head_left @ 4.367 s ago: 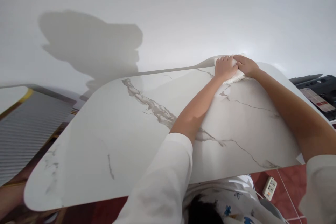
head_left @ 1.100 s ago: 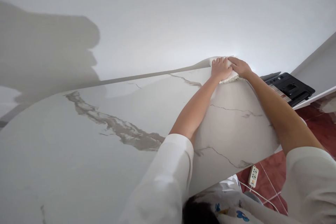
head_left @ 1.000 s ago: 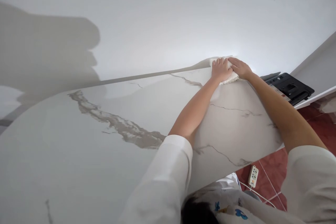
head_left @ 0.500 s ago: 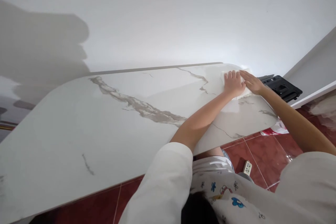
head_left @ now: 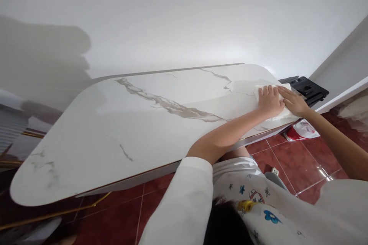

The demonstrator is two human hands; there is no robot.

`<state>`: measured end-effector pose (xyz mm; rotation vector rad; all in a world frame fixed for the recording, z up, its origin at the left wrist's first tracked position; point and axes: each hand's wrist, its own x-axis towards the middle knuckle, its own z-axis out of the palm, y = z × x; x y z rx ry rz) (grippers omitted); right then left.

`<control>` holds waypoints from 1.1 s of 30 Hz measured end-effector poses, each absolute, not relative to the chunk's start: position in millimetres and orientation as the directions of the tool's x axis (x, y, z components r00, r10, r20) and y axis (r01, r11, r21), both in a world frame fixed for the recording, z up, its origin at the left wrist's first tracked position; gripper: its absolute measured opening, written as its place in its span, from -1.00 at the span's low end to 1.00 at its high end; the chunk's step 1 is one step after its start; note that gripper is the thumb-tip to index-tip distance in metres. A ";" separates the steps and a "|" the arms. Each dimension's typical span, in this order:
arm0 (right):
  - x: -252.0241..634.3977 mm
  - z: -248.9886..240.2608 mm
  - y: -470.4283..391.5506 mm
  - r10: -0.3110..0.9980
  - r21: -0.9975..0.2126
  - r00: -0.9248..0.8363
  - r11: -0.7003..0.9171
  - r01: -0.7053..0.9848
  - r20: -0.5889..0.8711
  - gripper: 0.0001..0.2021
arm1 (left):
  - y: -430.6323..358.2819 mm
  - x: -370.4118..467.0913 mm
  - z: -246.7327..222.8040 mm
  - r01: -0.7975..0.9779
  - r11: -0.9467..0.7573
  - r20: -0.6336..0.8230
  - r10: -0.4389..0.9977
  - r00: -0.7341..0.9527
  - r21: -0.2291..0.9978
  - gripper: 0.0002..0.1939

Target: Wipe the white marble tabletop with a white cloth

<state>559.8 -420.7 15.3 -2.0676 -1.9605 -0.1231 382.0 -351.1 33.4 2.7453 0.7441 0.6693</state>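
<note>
Both my hands press a white cloth (head_left: 284,113) onto the right end of a white, marble-patterned table (head_left: 143,138). My left hand (head_left: 269,101) is on top of the cloth, its fingers pointing to the far side and bent a little over it. My right hand (head_left: 294,102) lies slantwise from the right, its fingertips against the left hand. Parts of the cloth under the palms are hidden.
A white wall (head_left: 172,19) stands along the table's far edge. Beyond the right end is a black case-like object (head_left: 309,90). A red and white bag (head_left: 303,130) and a power strip (head_left: 275,171) lie on the red tiled floor (head_left: 313,160).
My hands and the cloth have slid across the tabletop towards its near right edge. The view has shifted, and the table's rounded left end now shows.
</note>
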 end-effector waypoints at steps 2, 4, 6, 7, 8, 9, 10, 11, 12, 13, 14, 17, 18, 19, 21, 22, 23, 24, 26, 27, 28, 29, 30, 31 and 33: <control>541.3 16.9 -428.6 0.962 -0.134 0.100 -0.068 0.989 0.254 -0.38 | -354.7 369.6 33.5 0.412 -0.856 0.360 0.508 0.782 0.312 -0.46; 517.3 17.7 -433.3 0.958 -0.099 0.122 -0.099 0.990 0.258 -0.37 | -354.8 351.7 34.3 0.396 -0.868 0.338 0.484 0.807 0.298 -0.44; 488.3 19.1 -434.8 0.956 -0.054 0.124 -0.113 0.992 0.266 -0.36 | -351.4 328.0 35.4 0.374 -0.883 0.304 0.452 0.838 0.283 -0.42; 472.4 20.5 -434.3 0.956 -0.031 0.116 -0.112 0.993 0.270 -0.36 | -348.7 314.1 36.0 0.365 -0.889 0.282 0.438 0.853 0.277 -0.41; 455.9 22.3 -433.0 0.958 -0.012 0.098 -0.098 0.995 0.269 -0.36 | -345.6 299.1 36.6 0.357 -0.894 0.258 0.424 0.868 0.271 -0.41; 439.1 24.4 -430.8 0.960 0.001 0.074 -0.077 0.997 0.269 -0.37 | -342.2 283.0 37.4 0.353 -0.897 0.235 0.415 0.879 0.265 -0.39; 422.3 26.6 -427.7 0.961 0.009 0.051 -0.055 0.998 0.272 -0.37 | -338.7 266.2 38.4 0.360 -0.896 0.209 0.416 0.885 0.259 -0.38; 405.7 28.5 -423.7 0.964 0.013 0.023 -0.027 1.000 0.266 -0.37 | -335.0 248.9 39.7 0.370 -0.894 0.186 0.420 0.888 0.253 -0.37; 389.2 29.9 -418.8 0.968 0.015 -0.008 0.004 1.000 0.252 -0.37 | -331.1 231.1 41.4 0.379 -0.892 0.151 0.422 0.894 0.246 -0.36; 372.7 30.6 -412.9 0.970 0.009 -0.032 0.031 0.999 0.241 -0.36 | -326.9 212.9 43.6 0.395 -0.887 0.118 0.430 0.895 0.239 -0.34; 356.1 30.4 -406.1 0.970 -0.009 -0.043 0.046 0.999 0.240 -0.35 | -322.5 194.3 46.3 0.414 -0.881 0.080 0.441 0.894 0.230 -0.32; 302.3 26.4 -381.5 0.966 -0.119 -0.070 0.102 0.988 0.249 -0.34 | -307.7 135.2 56.3 0.491 -0.844 -0.048 0.493 0.869 0.216 -0.28; 282.3 24.8 -372.5 0.967 -0.159 -0.091 0.131 0.979 0.240 -0.34 | -302.8 114.2 59.5 0.526 -0.821 -0.078 0.523 0.849 0.222 -0.27; 261.1 23.5 -363.4 0.966 -0.194 -0.117 0.163 0.967 0.229 -0.34 | -298.2 92.9 62.1 0.567 -0.791 -0.088 0.563 0.822 0.231 -0.27; 215.6 22.3 -345.5 0.955 -0.226 -0.182 0.235 0.945 0.233 -0.33 | -290.7 50.2 64.9 0.652 -0.717 -0.105 0.649 0.753 0.247 -0.28; 191.8 22.4 -337.1 0.947 -0.225 -0.211 0.266 0.937 0.242 -0.33 | -288.0 29.6 64.7 0.692 -0.677 -0.101 0.692 0.714 0.251 -0.29; 167.7 22.8 -329.2 0.939 -0.224 -0.244 0.299 0.928 0.242 -0.32 | -286.1 9.8 63.5 0.732 -0.632 -0.085 0.739 0.668 0.256 -0.30; 143.8 23.4 -322.0 0.929 -0.226 -0.278 0.333 0.915 0.243 -0.31 | -284.7 -9.1 61.3 0.780 -0.571 -0.062 0.796 0.603 0.253 -0.30; 98.0 25.4 -310.7 0.907 -0.243 -0.327 0.391 0.888 0.267 -0.30 | -283.1 -44.5 55.1 0.884 -0.409 -0.009 0.906 0.422 0.227 -0.33; 76.8 26.8 -306.6 0.898 -0.255 -0.339 0.410 0.876 0.280 -0.29 | -282.3 -61.3 51.7 0.920 -0.328 0.011 0.943 0.333 0.213 -0.34; 57.4 28.4 -303.5 0.894 -0.268 -0.349 0.423 0.866 0.282 -0.28 | -281.1 -77.7 48.6 0.942 -0.262 0.027 0.965 0.262 0.209 -0.35; 39.7 30.2 -301.0 0.892 -0.280 -0.359 0.432 0.857 0.275 -0.27 | -279.3 -93.6 45.9 0.951 -0.221 0.038 0.975 0.218 0.217 -0.35; 24.1 32.1 -298.9 0.896 -0.294 -0.358 0.427 0.855 0.261 -0.27 | -276.7 -108.8 43.8 0.947 -0.215 0.045 0.977 0.210 0.239 -0.35; 10.5 33.9 -296.7 0.903 -0.305 -0.356 0.418 0.856 0.241 -0.28 | -273.3 -122.9 42.1 0.934 -0.233 0.055 0.972 0.227 0.269 -0.34; -11.0 36.5 -290.7 0.918 -0.320 -0.345 0.393 0.862 0.198 -0.30 | -264.1 -146.4 39.5 0.907 -0.276 0.095 0.961 0.259 0.318 -0.33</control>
